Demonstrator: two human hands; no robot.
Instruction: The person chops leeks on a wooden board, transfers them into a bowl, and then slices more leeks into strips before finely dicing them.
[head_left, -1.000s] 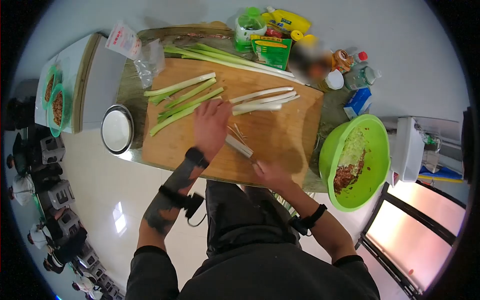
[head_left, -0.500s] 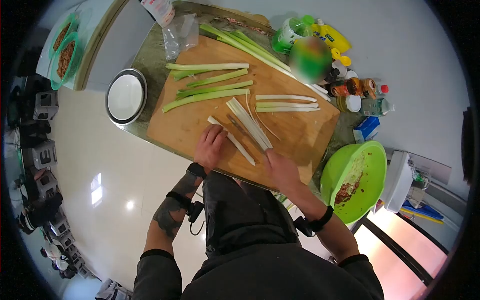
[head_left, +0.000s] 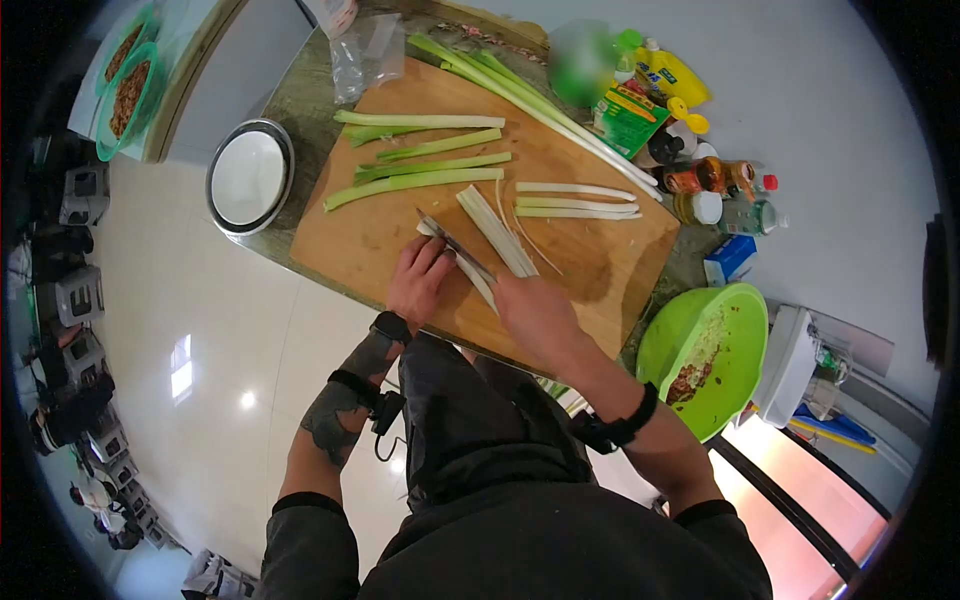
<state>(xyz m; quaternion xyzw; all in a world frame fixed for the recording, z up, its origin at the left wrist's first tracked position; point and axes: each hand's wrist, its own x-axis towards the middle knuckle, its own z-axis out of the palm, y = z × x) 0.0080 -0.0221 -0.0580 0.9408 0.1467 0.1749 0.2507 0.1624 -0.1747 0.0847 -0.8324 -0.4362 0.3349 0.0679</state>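
The right hand (head_left: 540,315) is wrapped tight around a kitchen knife (head_left: 457,245); the left hand (head_left: 418,280), fingers curled, pins a white leek length (head_left: 479,284) on the wooden cutting board (head_left: 605,270) — fingertips just beside the blade, so any rolling could mean a cut.

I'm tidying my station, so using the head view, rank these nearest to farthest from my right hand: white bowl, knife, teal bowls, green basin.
From your right hand:
1. Knife, held in it.
2. Green basin, to the right.
3. White bowl, left of the board.
4. Teal bowls, far upper left.
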